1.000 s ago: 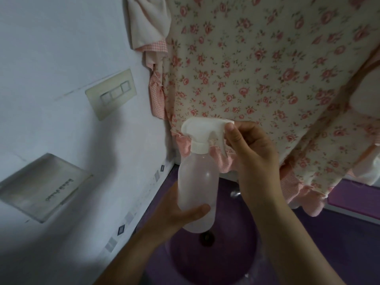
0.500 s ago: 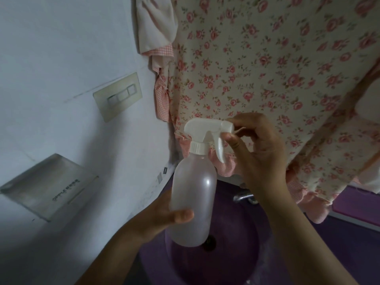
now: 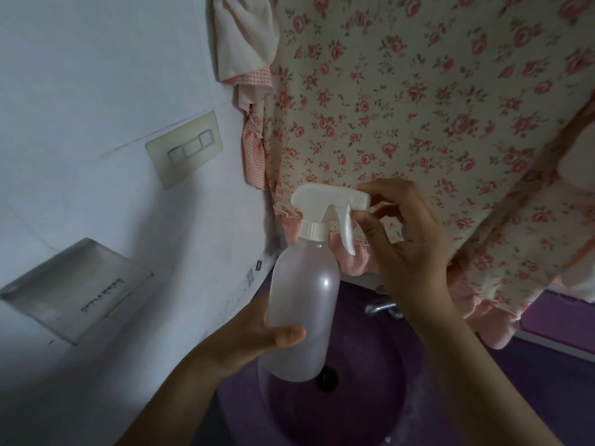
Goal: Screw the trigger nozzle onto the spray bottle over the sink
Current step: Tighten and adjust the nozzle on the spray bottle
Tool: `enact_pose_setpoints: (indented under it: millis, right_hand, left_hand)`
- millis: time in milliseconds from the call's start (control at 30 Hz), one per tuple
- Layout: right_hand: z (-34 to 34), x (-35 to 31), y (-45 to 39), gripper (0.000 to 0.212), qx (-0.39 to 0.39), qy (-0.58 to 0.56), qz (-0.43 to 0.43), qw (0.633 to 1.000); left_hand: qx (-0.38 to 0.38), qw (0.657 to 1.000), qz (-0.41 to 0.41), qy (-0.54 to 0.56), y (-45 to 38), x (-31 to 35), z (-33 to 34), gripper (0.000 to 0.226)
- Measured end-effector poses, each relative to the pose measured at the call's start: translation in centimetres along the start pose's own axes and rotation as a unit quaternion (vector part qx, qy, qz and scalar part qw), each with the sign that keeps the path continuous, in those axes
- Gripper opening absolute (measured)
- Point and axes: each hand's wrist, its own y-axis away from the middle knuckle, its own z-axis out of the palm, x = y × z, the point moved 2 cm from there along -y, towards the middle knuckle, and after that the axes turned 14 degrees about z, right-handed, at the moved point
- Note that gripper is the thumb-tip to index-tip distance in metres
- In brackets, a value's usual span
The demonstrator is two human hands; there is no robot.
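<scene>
We're mid-screw: left hand (image 3: 254,336) grip wrapped round the spray bottle (image 3: 302,310), held over the sink (image 3: 370,397). Right hand (image 3: 409,239) pinches the trigger nozzle (image 3: 328,201) tip. Collar looks seated; next, probably another twist to snug it.

A translucent, frosted spray bottle (image 3: 304,312) was held nearly upright, leaning slightly, above the purple sink (image 3: 370,410), its rounded base positioned over the dark drain. A highlight was seen on its shoulder; whether it held liquid could not be told. The white trigger nozzle (image 3: 328,209) was seated on the bottle's neck by a ribbed collar, with the spray tip pointed right and the lever hanging down beneath it.
</scene>
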Motion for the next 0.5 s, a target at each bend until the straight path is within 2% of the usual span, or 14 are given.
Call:
enact_pose_setpoints:
  millis: [100, 167, 267, 333, 433, 500]
  right_hand:
    - [0.4, 0.1, 0.3, 0.028, -0.022, -0.042, 0.094, 0.994]
    - [0.8, 0.4, 0.5, 0.033, -0.048, -0.089, 0.157, 0.982]
    - [1.7, 0.4, 1.2, 0.041, -0.092, -0.155, 0.205, 0.962]
    - [2.4, 0.2, 2.0, 0.041, -0.097, -0.194, 0.248, 0.944]
    - [3.6, -0.4, 3.2, 0.056, -0.064, -0.204, 0.307, 0.927]
    - [4.4, -0.6, 4.0, 0.049, -0.044, -0.226, 0.342, 0.911]
  left_hand:
    - [0.034, 0.998, 0.012, -0.053, -0.3, 0.2, 0.1, 0.077]
    - [0.059, 0.993, 0.025, -0.096, -0.6, 0.2, 0.1, 0.069]
    - [0.107, 0.978, 0.032, -0.174, -0.9, 0.0, 0.2, 0.071]
    - [0.139, 0.957, 0.038, -0.252, -1.2, 0.0, 0.5, 0.072]
    - [0.196, 0.905, 0.024, -0.377, -1.5, 0.1, 1.1, 0.078]
    - [0.212, 0.891, 0.019, -0.401, -1.4, -0.4, 1.1, 0.083]
